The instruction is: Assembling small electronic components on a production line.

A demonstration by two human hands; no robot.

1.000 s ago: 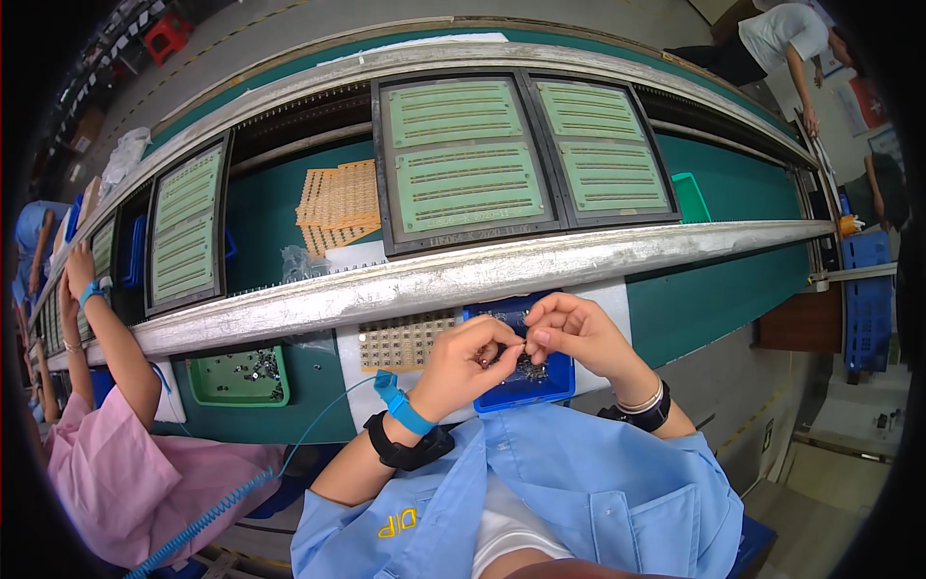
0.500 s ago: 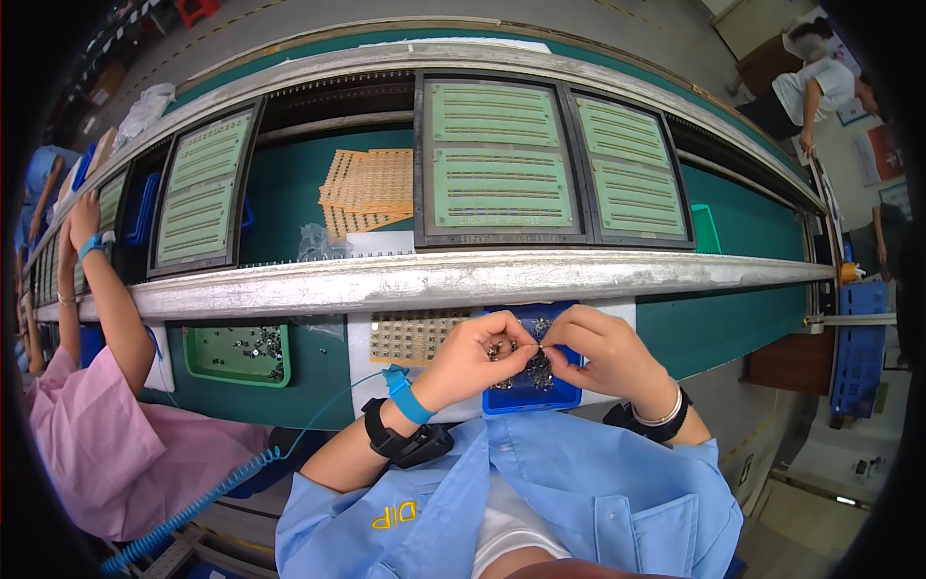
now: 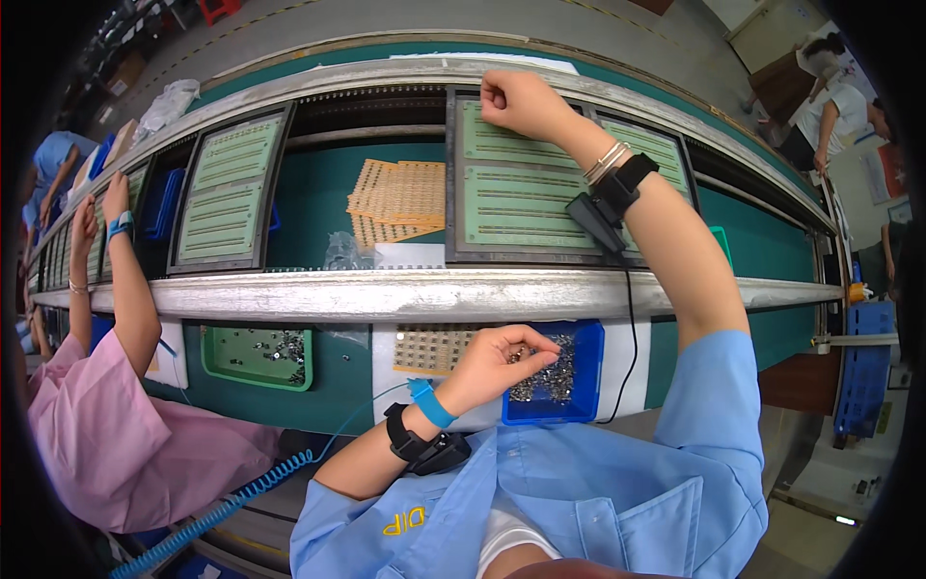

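Over the far left part of a green circuit board panel (image 3: pixel 526 205) is my right hand (image 3: pixel 526 104), fingers curled together and fingertips low against the board's corner. Whatever they pinch is hidden. A black frame (image 3: pixel 450 183) on the rail line carries that board. My left hand (image 3: pixel 502 365) hovers above a blue tray (image 3: pixel 596 376) of small metal parts (image 3: pixel 552 381). Its thumb and forefinger come close together with the other fingers folded in; anything held is too small to make out. Left of the tray lies a tan board (image 3: pixel 420 349) with rows of small parts.
A silver rail (image 3: pixel 386 295) runs between me and the frames. A green tray (image 3: pixel 256 378) of dark parts stands to the left, near a co-worker in a pink sleeve (image 3: pixel 106 396). Tan boards (image 3: pixel 397 198) lie stacked beyond the rail. A blue coiled cord (image 3: pixel 231 502) leads to my left wrist.
My right hand has left the blue tray and reached forward over the rail to the framed board. My left hand stays by the tray. The view has shifted slightly.
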